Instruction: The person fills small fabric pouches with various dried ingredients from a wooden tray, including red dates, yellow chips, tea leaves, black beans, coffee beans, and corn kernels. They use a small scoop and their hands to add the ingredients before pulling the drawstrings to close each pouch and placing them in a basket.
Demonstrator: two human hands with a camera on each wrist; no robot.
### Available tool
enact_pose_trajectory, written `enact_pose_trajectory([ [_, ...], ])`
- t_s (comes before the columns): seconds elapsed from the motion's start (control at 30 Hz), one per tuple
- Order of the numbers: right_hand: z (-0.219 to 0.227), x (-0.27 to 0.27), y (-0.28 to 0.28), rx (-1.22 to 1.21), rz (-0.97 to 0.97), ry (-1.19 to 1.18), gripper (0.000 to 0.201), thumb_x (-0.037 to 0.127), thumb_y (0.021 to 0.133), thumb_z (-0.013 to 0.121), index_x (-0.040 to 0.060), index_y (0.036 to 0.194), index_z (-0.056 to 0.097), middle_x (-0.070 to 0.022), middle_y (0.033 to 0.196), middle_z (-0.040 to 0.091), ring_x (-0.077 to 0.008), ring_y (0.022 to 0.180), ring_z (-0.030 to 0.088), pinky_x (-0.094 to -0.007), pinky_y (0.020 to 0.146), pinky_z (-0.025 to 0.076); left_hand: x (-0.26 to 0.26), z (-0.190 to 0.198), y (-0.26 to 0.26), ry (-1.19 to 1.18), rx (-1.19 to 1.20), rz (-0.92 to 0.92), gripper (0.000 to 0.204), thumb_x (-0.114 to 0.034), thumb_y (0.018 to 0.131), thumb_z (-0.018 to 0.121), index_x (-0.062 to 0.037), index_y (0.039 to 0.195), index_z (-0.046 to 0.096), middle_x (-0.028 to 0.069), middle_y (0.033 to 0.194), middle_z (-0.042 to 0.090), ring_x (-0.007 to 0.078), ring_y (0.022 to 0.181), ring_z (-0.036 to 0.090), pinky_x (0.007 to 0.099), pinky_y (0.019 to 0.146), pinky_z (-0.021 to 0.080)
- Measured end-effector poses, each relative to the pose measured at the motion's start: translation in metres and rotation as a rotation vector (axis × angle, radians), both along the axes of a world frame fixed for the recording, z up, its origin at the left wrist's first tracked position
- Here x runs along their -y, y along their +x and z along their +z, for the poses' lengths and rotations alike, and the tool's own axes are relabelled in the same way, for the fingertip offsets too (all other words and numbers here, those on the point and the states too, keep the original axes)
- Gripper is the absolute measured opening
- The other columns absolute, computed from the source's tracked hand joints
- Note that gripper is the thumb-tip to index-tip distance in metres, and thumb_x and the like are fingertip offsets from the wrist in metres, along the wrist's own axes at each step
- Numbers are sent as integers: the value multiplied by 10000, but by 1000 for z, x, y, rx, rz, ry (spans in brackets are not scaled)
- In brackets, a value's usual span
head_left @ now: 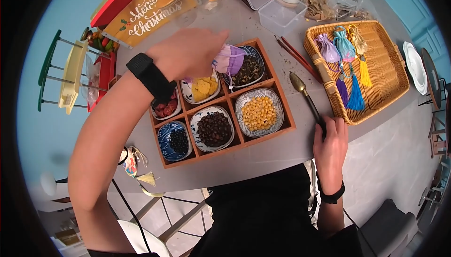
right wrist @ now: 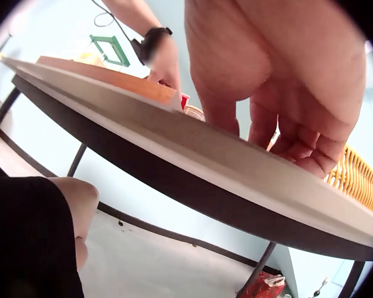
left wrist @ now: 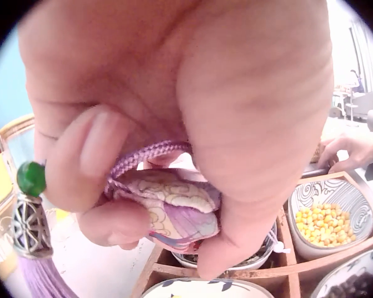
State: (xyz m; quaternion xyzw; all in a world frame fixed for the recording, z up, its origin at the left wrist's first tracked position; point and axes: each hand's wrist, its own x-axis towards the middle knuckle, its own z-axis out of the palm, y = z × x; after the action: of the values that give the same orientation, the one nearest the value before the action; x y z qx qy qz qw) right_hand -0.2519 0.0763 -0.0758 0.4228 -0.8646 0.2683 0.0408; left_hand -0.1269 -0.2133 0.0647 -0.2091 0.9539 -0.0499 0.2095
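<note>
My left hand (head_left: 192, 52) holds a small purple-and-white drawstring pouch (head_left: 230, 58) over the back of the wooden compartment box (head_left: 216, 152). In the left wrist view, thumb and fingers pinch the pouch (left wrist: 180, 208), with its braided purple cord looped by the fingers. A green bead (left wrist: 31, 179), a silver cap and a purple tassel (left wrist: 46, 279) dangle from the cord. Below the pouch sits a bowl of dried dark leaves (head_left: 249, 69). At the table's front edge, my right hand (head_left: 331, 151) grips the dark handle of a brass-coloured spoon (head_left: 299, 85) lying on the table.
Other bowls in the box hold corn kernels (head_left: 259, 113), dark brown pieces (head_left: 214, 129), black beans (head_left: 179, 140) and yellow pieces (head_left: 204, 89). To the right, a wicker tray (head_left: 380, 95) carries several tasselled pouches. Red chopsticks (head_left: 300, 58) lie beside it. Plastic containers (head_left: 282, 17) stand behind.
</note>
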Motion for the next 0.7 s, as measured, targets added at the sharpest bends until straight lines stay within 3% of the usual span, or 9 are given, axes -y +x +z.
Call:
enact_pose_trajectory([
  [0.17, 5, 2, 1, 5, -53, -14, 188, 15, 840, 634, -33, 1018, 597, -177, 915, 601, -357, 857, 588, -396, 718, 498, 7, 0, 5, 145, -60, 79, 500, -57, 665, 719, -36, 1076, 435, 183, 957, 593, 396, 969, 575, 447, 799, 470],
  [0.33, 54, 10, 7, 542, -39, -207, 159, 50, 934, 558, -15, 1076, 587, -183, 756, 603, -329, 645, 577, -350, 634, 473, 13, 0, 13, 291, -117, 54, 486, -52, 675, 713, -31, 1079, 444, 196, 980, 595, 404, 974, 570, 445, 796, 466],
  [0.37, 55, 16, 2, 536, 76, -261, 174, 67, 951, 536, 4, 1100, 600, -163, 726, 574, -275, 636, 555, -339, 626, 458, 13, 2, 13, 327, -139, 48, 478, -50, 679, 710, -29, 1078, 447, 199, 986, 596, 404, 978, 569, 444, 794, 465],
  [0.47, 69, 38, -4, 574, 228, -208, 183, 90, 957, 536, -2, 1096, 611, -143, 704, 555, -246, 628, 544, -344, 621, 452, 12, 3, 15, 357, -162, 77, 455, -44, 690, 701, -23, 1070, 452, 199, 975, 593, 404, 969, 569, 445, 786, 461],
  [0.5, 66, 46, -5, 622, 248, -225, 205, 120, 966, 519, -10, 1093, 613, -134, 686, 530, -205, 609, 517, -338, 600, 435, 12, 5, 15, 353, -165, 77, 455, -44, 690, 701, -23, 1070, 452, 199, 975, 593, 404, 969, 569, 445, 786, 461],
  [0.6, 65, 72, -13, 775, 299, -124, 230, 138, 968, 499, -18, 1096, 611, -134, 669, 515, -182, 594, 500, -327, 581, 415, 9, 6, 17, 365, -136, 100, 449, -52, 695, 701, -24, 1069, 453, 196, 958, 589, 404, 956, 570, 447, 784, 460],
  [0.63, 62, 81, -14, 842, 332, -162, 249, 150, 967, 491, -29, 1088, 615, -76, 678, 527, -125, 613, 483, -296, 578, 398, 9, 6, 17, 364, -144, 97, 448, -53, 696, 701, -26, 1068, 454, 196, 954, 588, 405, 952, 569, 449, 783, 460],
  [0.67, 57, 91, -14, 843, 333, -163, 249, 150, 967, 491, -29, 1088, 615, -76, 678, 527, -125, 613, 483, -296, 578, 398, 9, 7, 16, 362, -152, 92, 446, -54, 697, 700, -27, 1068, 455, 196, 949, 586, 405, 948, 569, 450, 781, 460],
  [0.7, 53, 101, -14, 991, 364, -203, 245, 150, 975, 501, -15, 1118, 611, -7, 697, 487, -80, 626, 436, -244, 575, 361, 9, 7, 16, 361, -153, 93, 446, -54, 697, 700, -27, 1068, 455, 196, 949, 586, 405, 948, 569, 450, 781, 460],
])
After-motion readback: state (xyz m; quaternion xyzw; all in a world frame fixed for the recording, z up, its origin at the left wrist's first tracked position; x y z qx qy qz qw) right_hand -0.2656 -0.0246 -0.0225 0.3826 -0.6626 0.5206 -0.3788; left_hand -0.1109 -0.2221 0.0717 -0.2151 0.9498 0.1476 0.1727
